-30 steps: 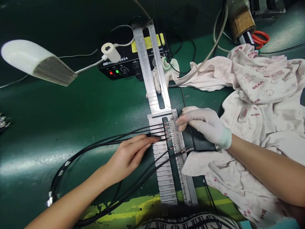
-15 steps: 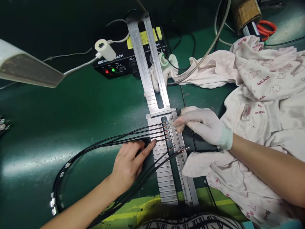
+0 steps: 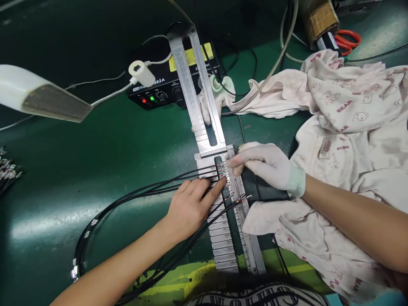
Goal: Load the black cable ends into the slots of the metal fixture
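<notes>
Black cables (image 3: pixel 110 207) run beneath and beside the left grip (image 3: pixel 188 208).

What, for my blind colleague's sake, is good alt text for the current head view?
A bare left hand lies over black wires laid across a slotted metal rail; a gloved right hand is near their tips. Beyond sits a black box with lit lights; printed cloth lies to the right.
</notes>
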`<state>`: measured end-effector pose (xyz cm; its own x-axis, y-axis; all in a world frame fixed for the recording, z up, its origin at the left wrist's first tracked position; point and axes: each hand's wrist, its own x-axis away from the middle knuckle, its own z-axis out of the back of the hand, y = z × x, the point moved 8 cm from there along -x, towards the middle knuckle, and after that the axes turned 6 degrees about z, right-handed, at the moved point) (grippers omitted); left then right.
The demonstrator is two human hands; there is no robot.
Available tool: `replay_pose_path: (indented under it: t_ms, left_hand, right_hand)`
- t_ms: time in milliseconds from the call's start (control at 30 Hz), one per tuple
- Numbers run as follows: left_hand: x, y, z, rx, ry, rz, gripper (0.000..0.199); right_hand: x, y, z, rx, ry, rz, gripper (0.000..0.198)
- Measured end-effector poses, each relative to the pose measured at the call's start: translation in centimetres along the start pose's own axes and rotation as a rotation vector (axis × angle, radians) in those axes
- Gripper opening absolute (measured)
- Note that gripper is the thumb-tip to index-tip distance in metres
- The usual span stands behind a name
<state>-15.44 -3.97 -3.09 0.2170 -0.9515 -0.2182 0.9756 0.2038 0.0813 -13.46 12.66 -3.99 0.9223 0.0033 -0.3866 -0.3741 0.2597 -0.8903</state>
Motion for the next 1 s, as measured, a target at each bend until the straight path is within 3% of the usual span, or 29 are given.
replay_pose_path:
  t_ms: [200,333,467,600,700,833,900,1000]
  left_hand:
    - [-0.1,-0.1,-0.1,0.095,-0.048,0.001,0.034]
    - [0.0,0.2,0.4,0.037,-0.039,-0.051,0.033]
    - [1.6,0.0,1.8,0.154,-0.081,0.07,0.032]
    - [7.3,0.7,2.9,0.338,-0.147,0.332,0.024]
    - [13.7,1.8,3.6,0.173,-0.081,0.523,0.03]
    - [22.0,1.5,3.9,-0.085,0.007,0.835,0.044]
    - [24.6,0.8,3.8,-0.117,0.025,0.907,0.047]
    - [25.8,-1.5,3.4,-0.032,0.035,0.887,0.047]
  right_hand:
    - [0.0,0.1,-0.1,-0.022,-0.007,-0.01,0.033]
    - [0.1,0.3,-0.1,-0.043,-0.004,-0.021,0.033]
    - [0.2,0.4,0.0,-0.029,-0.012,-0.009,0.032]
    - [0.3,-1.1,-0.7,0.108,-0.055,0.138,0.029]
    - [0.8,-3.3,-2.8,0.289,-0.197,0.344,0.019]
    - [2.0,-4.6,-5.2,0.392,-0.393,0.474,0.024]
    - [2.2,-4.7,-5.7,0.412,-0.432,0.493,0.02]
    - [1.8,-4.5,-5.8,0.427,-0.45,0.485,0.016]
